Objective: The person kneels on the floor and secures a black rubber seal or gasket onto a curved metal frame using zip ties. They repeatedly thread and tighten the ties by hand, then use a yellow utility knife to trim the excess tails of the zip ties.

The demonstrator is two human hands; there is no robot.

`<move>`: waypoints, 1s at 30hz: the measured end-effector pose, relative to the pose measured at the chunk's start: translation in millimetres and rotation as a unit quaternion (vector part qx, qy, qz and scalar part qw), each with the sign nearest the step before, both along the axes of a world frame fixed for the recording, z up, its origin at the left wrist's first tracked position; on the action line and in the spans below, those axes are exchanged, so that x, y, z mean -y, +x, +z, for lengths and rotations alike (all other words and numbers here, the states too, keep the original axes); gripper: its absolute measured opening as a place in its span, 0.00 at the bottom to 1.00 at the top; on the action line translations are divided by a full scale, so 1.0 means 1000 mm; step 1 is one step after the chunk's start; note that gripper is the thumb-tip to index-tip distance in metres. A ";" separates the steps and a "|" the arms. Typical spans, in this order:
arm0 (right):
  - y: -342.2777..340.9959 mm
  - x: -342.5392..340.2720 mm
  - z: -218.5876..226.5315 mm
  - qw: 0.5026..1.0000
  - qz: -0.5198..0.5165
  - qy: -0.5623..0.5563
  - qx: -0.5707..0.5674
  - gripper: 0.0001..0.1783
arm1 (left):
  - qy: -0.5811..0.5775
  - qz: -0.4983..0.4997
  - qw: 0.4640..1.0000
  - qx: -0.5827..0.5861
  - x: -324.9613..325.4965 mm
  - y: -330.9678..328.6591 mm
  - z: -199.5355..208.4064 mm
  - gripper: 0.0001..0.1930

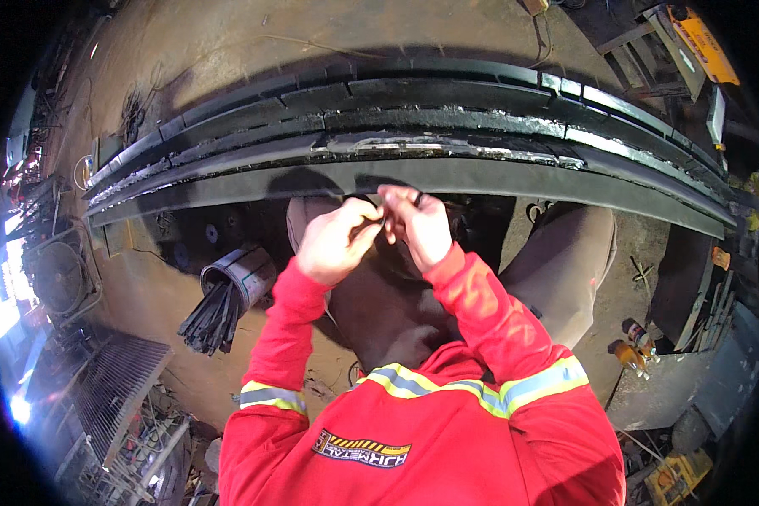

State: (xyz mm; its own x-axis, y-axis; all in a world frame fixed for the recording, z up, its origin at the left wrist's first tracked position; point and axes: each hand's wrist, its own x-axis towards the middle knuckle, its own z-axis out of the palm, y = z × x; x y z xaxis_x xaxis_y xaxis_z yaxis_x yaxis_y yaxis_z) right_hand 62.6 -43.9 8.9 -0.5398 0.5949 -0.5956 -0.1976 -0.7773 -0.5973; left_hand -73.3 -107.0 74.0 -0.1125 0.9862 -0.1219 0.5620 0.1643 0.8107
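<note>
My left hand (339, 239) and my right hand (419, 226) meet in front of my lap, just at the near edge of a long dark metal beam (481, 179). Both have their fingers bent into a pinch. Something small and dark shows between the fingertips, too little of it visible to name. A dark band shows at a finger of the right hand. Behind the hands, the beam stretches across the view with lengthwise ridges and a rough, shiny seam (430, 145); neither hand plainly grips it.
To the left, a tipped bucket (243, 276) spills dark metal strips (211, 320). A round fan (59, 277) and a ribbed metal grate (120, 384) stand farther left. On the right lie two bottles (628, 356), flat metal sheets (662, 392) and a yellow tool (679, 476).
</note>
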 end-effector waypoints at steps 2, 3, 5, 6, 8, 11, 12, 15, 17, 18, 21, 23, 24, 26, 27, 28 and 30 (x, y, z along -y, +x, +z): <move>-0.010 -0.013 0.003 0.997 -0.040 -0.061 -0.011 0.14 | 0.028 0.016 0.998 -0.045 0.002 0.010 -0.018 0.05; -0.016 -0.017 0.000 0.996 -0.046 -0.080 -0.004 0.15 | 0.017 0.023 0.997 -0.076 0.002 0.013 -0.017 0.06; -0.030 -0.024 -0.001 0.994 -0.075 -0.064 -0.053 0.13 | 0.060 0.000 0.986 -0.158 0.007 0.005 -0.032 0.09; -0.036 -0.026 0.000 0.990 -0.080 -0.081 -0.079 0.12 | 0.077 -0.004 0.985 -0.152 0.010 0.006 -0.037 0.08; -0.044 -0.030 0.002 0.980 -0.069 -0.123 -0.140 0.11 | 0.091 -0.026 0.978 -0.183 0.017 0.012 -0.039 0.07; -0.059 -0.030 -0.010 0.952 -0.078 -0.192 -0.227 0.08 | 0.061 -0.018 0.978 -0.196 0.022 0.014 -0.042 0.06; -0.062 -0.029 -0.014 0.943 -0.081 -0.214 -0.242 0.07 | 0.065 0.009 0.984 -0.167 0.024 0.011 -0.044 0.06; -0.065 -0.024 -0.015 0.945 -0.109 -0.206 -0.231 0.06 | 0.100 0.065 0.986 -0.114 0.027 0.013 -0.044 0.07; -0.067 -0.030 -0.016 0.931 -0.098 -0.230 -0.267 0.05 | 0.110 0.075 0.986 -0.105 0.025 0.015 -0.040 0.08; -0.067 -0.029 -0.013 0.932 -0.109 -0.241 -0.249 0.05 | 0.100 0.070 0.985 -0.121 0.025 0.015 -0.040 0.07; -0.070 -0.026 -0.008 0.940 -0.134 -0.223 -0.222 0.08 | 0.109 0.068 0.982 -0.137 0.024 0.014 -0.043 0.05; -0.072 -0.030 -0.007 0.946 -0.140 -0.211 -0.202 0.07 | 0.094 0.069 0.984 -0.136 0.024 0.013 -0.045 0.06; -0.073 -0.027 -0.005 0.950 -0.150 -0.193 -0.193 0.06 | 0.086 0.070 0.984 -0.136 0.024 0.013 -0.045 0.06; -0.078 -0.024 -0.001 0.957 -0.181 -0.162 -0.159 0.04 | 0.081 0.071 0.986 -0.130 0.023 0.015 -0.040 0.07; -0.082 -0.024 0.001 0.959 -0.201 -0.149 -0.135 0.03 | 0.088 0.072 0.985 -0.127 0.023 0.014 -0.044 0.07; -0.084 -0.023 0.002 0.960 -0.221 -0.136 -0.111 0.03 | 0.095 0.073 0.985 -0.123 0.024 0.013 -0.050 0.07; -0.091 -0.022 0.001 0.961 -0.231 -0.119 -0.090 0.02 | 0.107 0.076 0.985 -0.113 0.023 0.010 -0.056 0.08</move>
